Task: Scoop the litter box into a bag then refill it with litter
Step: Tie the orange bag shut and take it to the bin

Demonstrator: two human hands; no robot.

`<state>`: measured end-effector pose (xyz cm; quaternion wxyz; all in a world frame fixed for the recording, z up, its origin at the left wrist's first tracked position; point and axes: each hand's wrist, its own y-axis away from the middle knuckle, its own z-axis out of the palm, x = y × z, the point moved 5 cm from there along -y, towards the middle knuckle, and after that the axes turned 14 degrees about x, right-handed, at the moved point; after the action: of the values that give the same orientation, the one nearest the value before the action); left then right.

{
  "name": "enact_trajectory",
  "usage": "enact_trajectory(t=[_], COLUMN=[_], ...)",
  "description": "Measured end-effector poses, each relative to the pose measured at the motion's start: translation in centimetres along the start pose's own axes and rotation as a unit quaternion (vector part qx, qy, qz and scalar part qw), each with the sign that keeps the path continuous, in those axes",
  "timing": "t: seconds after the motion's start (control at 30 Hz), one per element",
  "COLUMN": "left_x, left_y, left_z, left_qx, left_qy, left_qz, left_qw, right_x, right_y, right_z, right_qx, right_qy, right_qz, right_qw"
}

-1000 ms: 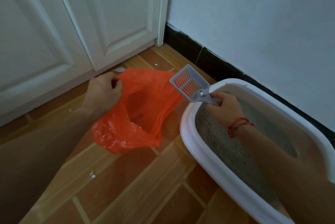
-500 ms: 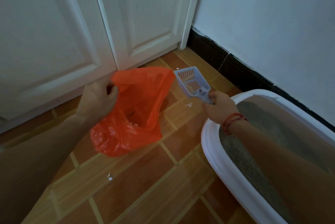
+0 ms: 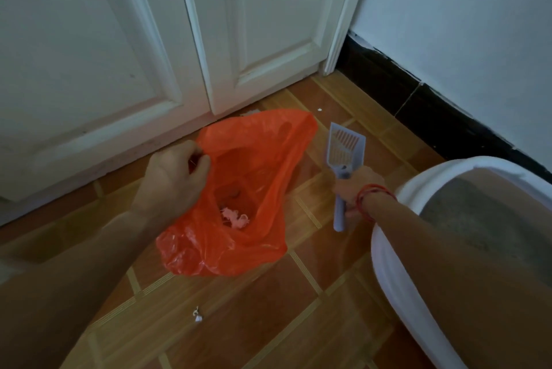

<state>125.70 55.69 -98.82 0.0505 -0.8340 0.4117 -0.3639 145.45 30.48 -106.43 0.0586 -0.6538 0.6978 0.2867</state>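
Observation:
An orange plastic bag (image 3: 263,165) lies open on the tiled floor, with a pale clump and some waste at its bottom. My left hand (image 3: 170,177) grips the bag's left rim and holds its mouth open. My right hand (image 3: 355,189) grips the handle of a pale blue slotted litter scoop (image 3: 345,147), which is held low over the floor just right of the bag, its head pointing away from me. The white litter box (image 3: 388,279) with grey litter (image 3: 466,219) sits at the right, partly hidden by my right forearm.
White panelled doors (image 3: 263,25) stand right behind the bag. A pale wall with a black skirting (image 3: 418,94) runs along the right behind the litter box. Small white scraps (image 3: 197,315) lie on the floor in front of the bag.
My right hand carried the scoop from above the litter box's rim leftward and down to the floor beside the bag. The left hand kept its grip on the bag's rim.

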Motion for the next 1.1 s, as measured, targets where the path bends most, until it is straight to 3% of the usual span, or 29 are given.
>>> enact_trajectory(t=[0.13,0.33,0.53,0.6,0.73,0.9,1.0,1.1], left_x=[-0.6,-0.9,-0.5,-0.2,0.1,0.3,0.3,0.3], left_y=[0.2,0.3,0.5,0.6,0.5,0.5,0.4,0.4], left_z=[0.1,0.0,-0.1,-0.1,-0.2,-0.4,-0.5,-0.8], left_qx=[-0.008,-0.009,-0.020,-0.025,-0.037,-0.042,-0.046,-0.047], left_qy=[0.009,0.021,0.026,0.027,0.036,0.029,0.026,0.028], left_qz=[-0.007,-0.003,-0.003,0.002,0.007,0.013,0.026,0.044], left_qw=[1.000,1.000,0.999,0.999,0.999,0.999,0.998,0.998], right_x=[0.6,0.8,0.2,-0.8,-4.1,-9.6,-11.1,-11.6], right_y=[-1.0,-1.7,-1.5,-1.2,0.8,4.6,5.5,5.2], right_z=[2.0,2.5,1.5,0.6,-1.2,-1.6,0.6,2.7], right_qx=[-0.008,0.008,0.004,0.045,0.151,0.143,0.118,0.109], right_qy=[-0.059,-0.013,0.115,0.174,0.119,0.034,0.062,0.064], right_qz=[0.043,0.020,-0.049,-0.108,-0.239,-0.354,-0.359,-0.301], right_qw=[0.997,1.000,0.992,0.978,0.952,0.924,0.924,0.945])
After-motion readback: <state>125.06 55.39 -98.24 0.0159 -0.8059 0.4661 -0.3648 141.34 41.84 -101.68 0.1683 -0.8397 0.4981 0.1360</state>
